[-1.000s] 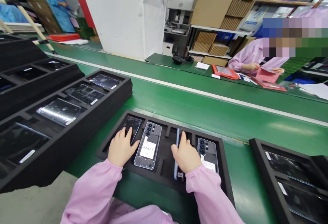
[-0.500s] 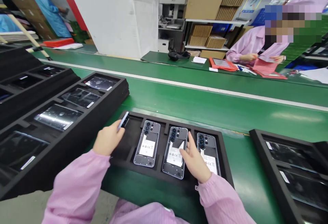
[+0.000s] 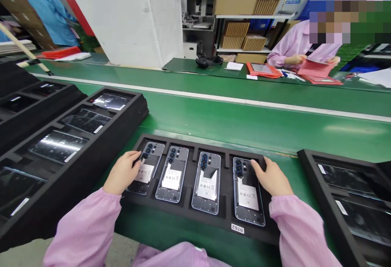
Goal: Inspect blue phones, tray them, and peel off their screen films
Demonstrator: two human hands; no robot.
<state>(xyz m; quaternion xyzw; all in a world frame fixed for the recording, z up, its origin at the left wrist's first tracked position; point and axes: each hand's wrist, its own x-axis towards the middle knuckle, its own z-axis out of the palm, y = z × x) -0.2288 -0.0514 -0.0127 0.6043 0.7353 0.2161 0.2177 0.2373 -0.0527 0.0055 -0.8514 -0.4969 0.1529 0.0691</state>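
Note:
Four-slot black foam tray (image 3: 224, 224) lies before me, a phone with its back cover off in each slot, cameras and white battery labels upward. My left hand (image 3: 122, 172) is at the tray's left end, its thumb and fingers closed at the upper left side of the leftmost phone (image 3: 149, 173). My right hand (image 3: 273, 177) grips the tray's right end, thumb on the inner side beside the rightmost phone (image 3: 249, 193), fingers over the outer edge. Between them lie the second phone (image 3: 172, 175) and the third phone (image 3: 206, 183), untouched.
Stacked foam trays (image 3: 122, 136) with film-covered panels stand at left; another tray (image 3: 317, 189) is at right. A white rail (image 3: 214, 96) crosses the green bench. A co-worker in pink (image 3: 293, 43) handles a red sleeve opposite; a person in blue (image 3: 49, 10) stands far left.
The phone in my left hand has gone down into the leftmost slot. My right hand has moved right, from the third phone to the tray's right end.

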